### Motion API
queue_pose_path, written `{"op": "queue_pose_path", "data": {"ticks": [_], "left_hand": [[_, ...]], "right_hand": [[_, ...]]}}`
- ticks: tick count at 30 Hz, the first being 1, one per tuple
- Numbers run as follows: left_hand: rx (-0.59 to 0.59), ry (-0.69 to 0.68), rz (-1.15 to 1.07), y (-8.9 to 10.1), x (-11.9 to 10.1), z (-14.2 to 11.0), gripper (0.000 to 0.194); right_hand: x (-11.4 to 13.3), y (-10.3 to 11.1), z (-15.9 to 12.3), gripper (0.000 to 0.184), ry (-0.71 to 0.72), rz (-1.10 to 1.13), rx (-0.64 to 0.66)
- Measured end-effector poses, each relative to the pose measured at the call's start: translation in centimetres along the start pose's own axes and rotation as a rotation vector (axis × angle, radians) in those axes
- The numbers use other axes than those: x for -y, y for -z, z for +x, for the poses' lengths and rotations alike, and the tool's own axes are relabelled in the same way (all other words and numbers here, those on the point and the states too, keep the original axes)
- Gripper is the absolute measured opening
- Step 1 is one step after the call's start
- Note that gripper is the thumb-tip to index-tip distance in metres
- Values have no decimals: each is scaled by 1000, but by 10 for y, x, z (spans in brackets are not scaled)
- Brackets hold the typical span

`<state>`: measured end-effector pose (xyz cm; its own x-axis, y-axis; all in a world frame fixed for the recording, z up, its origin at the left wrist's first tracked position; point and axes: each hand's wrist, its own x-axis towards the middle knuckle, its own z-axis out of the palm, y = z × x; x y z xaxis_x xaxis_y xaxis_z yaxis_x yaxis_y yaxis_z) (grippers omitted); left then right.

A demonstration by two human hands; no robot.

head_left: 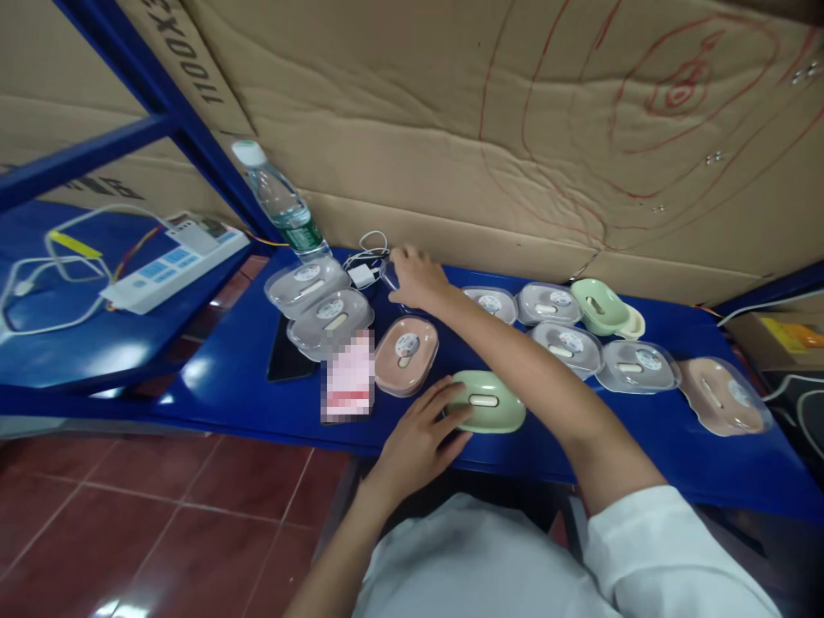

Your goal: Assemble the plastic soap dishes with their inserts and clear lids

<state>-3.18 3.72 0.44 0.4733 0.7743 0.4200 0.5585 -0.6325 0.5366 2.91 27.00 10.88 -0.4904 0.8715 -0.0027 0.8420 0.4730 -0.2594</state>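
In front of me lies a light green soap dish (508, 403) with a pale oblong piece in its middle. My left hand (425, 429) grips its left end, fingers over the rim and thumb at the near side. My right hand (417, 276) reaches to the back of the table, its fingers round a clear plastic lid (390, 275) that they mostly hide. A brown soap dish (407, 356) with a round label sits between the hands, left of the green one. Grey soap dishes under clear lids (331, 322) stand to its left.
Several grey dishes (566, 348), another green dish (598, 305) and a brown one (721, 395) stand right on the blue table (225, 378). A water bottle (283, 202), white charger (364, 275) and blurred pink item (348, 373) are left. Cardboard (418, 129) rises behind.
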Motion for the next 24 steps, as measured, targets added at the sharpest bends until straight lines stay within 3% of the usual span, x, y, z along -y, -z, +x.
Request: {"op": "queue_pose_path", "data": {"ticks": [2, 5, 8, 11, 14, 18, 24], "left_hand": [[-2, 29, -25, 0, 1, -1, 35], [-7, 128, -102, 1, 3, -4, 51], [-6, 240, -179, 2, 4, -6, 78], [3, 270, -200, -1, 5, -8, 86], [-17, 276, -202, -5, 6, -10, 86], [-61, 228, -188, -6, 7, -12, 90], [-29, 116, -69, 0, 5, -8, 69]], "right_hand": [[-19, 14, -31, 67, 125, 36, -116], [-50, 28, -111, 63, 332, 119, -237], [-75, 24, -199, 66, 422, 175, -196], [-89, 8, -255, 68, 392, 240, -115], [-95, -8, -271, 68, 366, 282, -91], [-99, -23, -264, 62, 413, 275, -72], [-103, -35, -259, 63, 511, 204, -113]]}}
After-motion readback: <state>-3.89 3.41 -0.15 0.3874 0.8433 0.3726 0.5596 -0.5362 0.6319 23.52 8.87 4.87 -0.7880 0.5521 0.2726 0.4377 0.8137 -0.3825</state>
